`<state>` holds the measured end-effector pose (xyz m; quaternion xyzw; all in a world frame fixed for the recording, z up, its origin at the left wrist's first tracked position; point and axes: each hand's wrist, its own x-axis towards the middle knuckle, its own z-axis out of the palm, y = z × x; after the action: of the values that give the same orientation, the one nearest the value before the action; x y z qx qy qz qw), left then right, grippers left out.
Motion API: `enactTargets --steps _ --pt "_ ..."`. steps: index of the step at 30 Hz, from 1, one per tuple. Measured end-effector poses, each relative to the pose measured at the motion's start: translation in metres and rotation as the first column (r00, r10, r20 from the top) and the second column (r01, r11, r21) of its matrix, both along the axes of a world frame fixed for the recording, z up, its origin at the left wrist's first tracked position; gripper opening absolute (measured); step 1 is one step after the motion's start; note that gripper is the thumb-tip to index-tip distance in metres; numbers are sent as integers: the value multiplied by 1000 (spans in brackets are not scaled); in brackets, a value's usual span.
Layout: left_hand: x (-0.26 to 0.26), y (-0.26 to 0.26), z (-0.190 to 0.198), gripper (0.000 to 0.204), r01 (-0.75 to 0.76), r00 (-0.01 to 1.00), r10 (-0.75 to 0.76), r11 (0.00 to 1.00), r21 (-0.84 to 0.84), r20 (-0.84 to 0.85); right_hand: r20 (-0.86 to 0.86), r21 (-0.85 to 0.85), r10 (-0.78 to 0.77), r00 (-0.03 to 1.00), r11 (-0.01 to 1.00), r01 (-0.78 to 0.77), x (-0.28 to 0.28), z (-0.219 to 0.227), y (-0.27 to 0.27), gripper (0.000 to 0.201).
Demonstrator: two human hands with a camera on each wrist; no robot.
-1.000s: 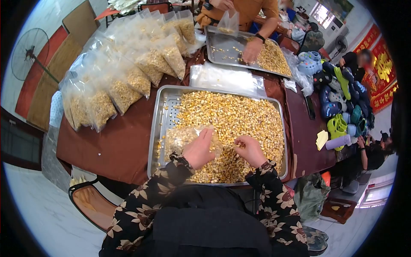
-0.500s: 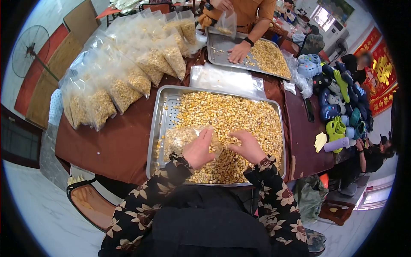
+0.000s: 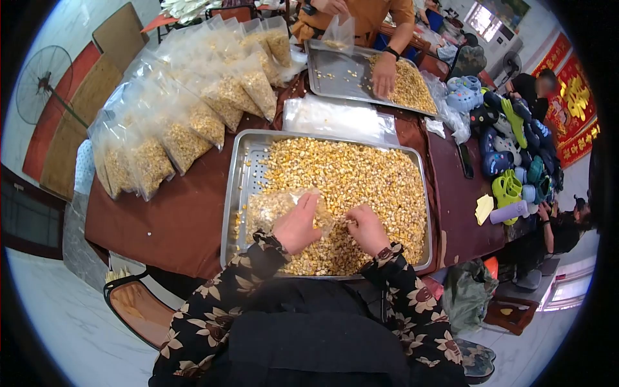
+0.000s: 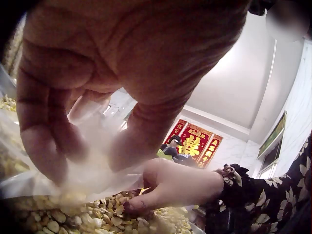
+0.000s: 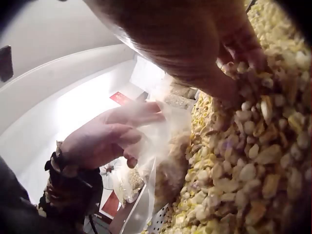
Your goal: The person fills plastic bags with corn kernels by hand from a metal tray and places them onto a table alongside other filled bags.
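A metal tray with a perforated bottom holds a thick layer of dried corn kernels. On its left side lies a clear plastic bag partly filled with kernels. My left hand holds the bag by its mouth, the film bunched between thumb and fingers in the left wrist view. To the right of the bag, my right hand is down at the corn. The right wrist view shows its curled fingers dug among the kernels, gripping some; the fingertips are partly buried.
Many filled bags stand at the left. Flat empty bags lie behind the tray. Across the table, a person's hand works at a second tray. Clogs, a phone and a purple bottle sit right.
My right hand has moved from beside the bag's mouth down and slightly right into the corn. My left hand has stayed at the bag. The other person's hand has shifted over their tray.
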<state>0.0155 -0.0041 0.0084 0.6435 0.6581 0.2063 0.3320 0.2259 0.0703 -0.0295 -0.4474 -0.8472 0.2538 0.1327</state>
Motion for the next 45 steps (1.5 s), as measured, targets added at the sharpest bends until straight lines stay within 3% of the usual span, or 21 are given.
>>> enactTargets --steps 7,9,11,16,18,19,21,23,26,27,29,33,37,39,40,42,45 --pt "1 0 -1 75 7 1000 -8 1000 17 14 -220 -233 -45 974 973 -7 -21 55 3 17" --pt "0 0 -6 75 13 1000 -14 1000 25 12 -208 -153 44 977 985 -77 -30 55 1 19" --pt "0 0 -12 69 19 1000 -17 993 120 -20 -384 -293 -6 923 949 -116 -42 61 -8 21" --pt "0 -1 -13 70 7 1000 -4 991 137 -22 -333 -288 -9 943 953 -93 -37 77 -9 29" --pt "1 -1 -10 71 6 1000 -4 991 135 -14 -227 -273 -9 974 960 -55 -18 78 -4 33" --pt "0 0 -5 75 16 1000 -16 998 68 -3 -224 -274 -11 975 960 -52 -6 74 -3 33" --pt "-1 2 -2 79 29 1000 -29 1000 0 13 -13 -43 89 996 995 -89 19 61 -2 37" --pt "-2 2 -3 79 37 999 -37 999 14 15 57 -98 52 997 994 -46 37 55 -9 45" --pt "-3 2 -3 80 36 999 -36 999 0 18 340 1 -55 939 998 58 51 54 -21 62" --pt "-2 1 -6 80 38 999 -37 999 -3 18 340 -2 -56 939 998 60 50 52 -25 62" --pt "-1 0 -14 74 14 1000 -13 990 138 -9 388 -125 -159 908 967 223 43 49 -33 65" --pt "-1 0 -15 74 26 1000 -24 986 165 -14 240 -80 -122 963 986 145 25 38 -36 69" --pt "-1 1 -10 74 28 1000 -29 990 140 3 124 10 -59 990 998 58 10 23 -29 54" --pt "-3 1 -8 74 23 1000 -25 989 148 9 131 -33 -88 987 995 94 6 18 -24 35" --pt "-3 2 -4 75 29 999 -31 996 89 21 131 -33 -84 988 995 89 7 12 -20 35" --pt "-3 2 -1 77 30 999 -31 999 32 37 -25 -37 -41 999 999 40 10 5 -11 19" --pt "-2 2 -1 77 29 999 -29 999 13 17 -58 -123 -56 997 991 48 3 19 -3 15"
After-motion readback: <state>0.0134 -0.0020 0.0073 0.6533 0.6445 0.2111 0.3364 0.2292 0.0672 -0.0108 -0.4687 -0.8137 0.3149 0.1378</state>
